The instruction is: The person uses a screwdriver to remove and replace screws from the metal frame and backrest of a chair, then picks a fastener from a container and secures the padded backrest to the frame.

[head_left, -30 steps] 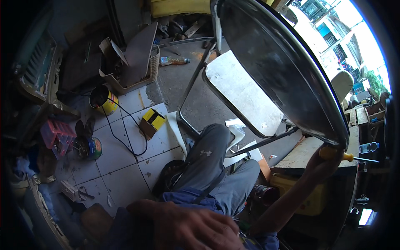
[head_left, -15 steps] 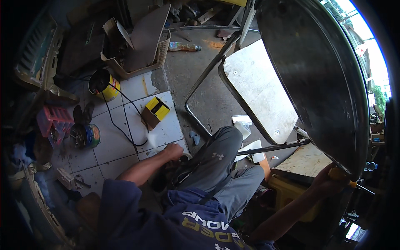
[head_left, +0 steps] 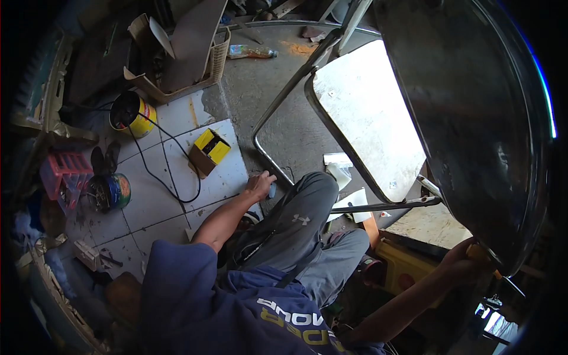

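My left hand (head_left: pixel 259 186) is down by the floor beside my left knee. Its fingers are bent over a small light-blue piece (head_left: pixel 272 190), much of it hidden under them. Off to the right, my right hand (head_left: pixel 461 262) grips a screwdriver (head_left: pixel 478 254) by its yellow handle, with the shaft pointing outward. That hand is up against the lower edge of a large dark curved panel (head_left: pixel 467 118). The panel belongs to a metal-framed chair (head_left: pixel 273 127) standing tilted before me, which also has a white board (head_left: pixel 370 112) set in a dark rim.
On the white tiles sit an open yellow box (head_left: pixel 208 151), a yellow tin (head_left: pixel 142 124) with a black cable (head_left: pixel 152 168), another tin (head_left: pixel 121 190) and a pink organiser (head_left: pixel 59 171). Farther back are a basket (head_left: pixel 219 56) and a bottle (head_left: pixel 254 52). A yellow crate (head_left: pixel 408 266) stands right.
My left hand has moved forward and right, onto the light-blue piece. A pale blur near the yellow box is gone. My right hand keeps the screwdriver at the panel's edge. The view has shifted slightly.
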The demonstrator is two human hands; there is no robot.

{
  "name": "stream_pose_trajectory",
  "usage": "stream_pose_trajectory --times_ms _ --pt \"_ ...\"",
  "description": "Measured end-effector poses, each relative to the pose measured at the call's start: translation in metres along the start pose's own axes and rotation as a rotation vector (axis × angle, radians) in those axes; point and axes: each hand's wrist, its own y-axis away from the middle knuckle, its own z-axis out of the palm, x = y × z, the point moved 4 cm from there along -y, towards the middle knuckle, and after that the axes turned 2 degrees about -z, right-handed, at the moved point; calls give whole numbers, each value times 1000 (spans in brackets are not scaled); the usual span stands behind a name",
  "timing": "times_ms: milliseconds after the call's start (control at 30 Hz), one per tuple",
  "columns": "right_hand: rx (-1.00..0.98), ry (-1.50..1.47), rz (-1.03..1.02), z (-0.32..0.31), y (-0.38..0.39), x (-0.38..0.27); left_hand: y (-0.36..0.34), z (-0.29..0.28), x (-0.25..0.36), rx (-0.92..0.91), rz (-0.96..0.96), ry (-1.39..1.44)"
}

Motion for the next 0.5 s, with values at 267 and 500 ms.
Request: stream_pose_trajectory --times_ms 267,500 --pt "168 -781 512 9 -4 -20 -17 21 -4 78 -15 -58" --pt "274 -1566 1172 -11 -16 -29 34 -84 133 419 18 547"
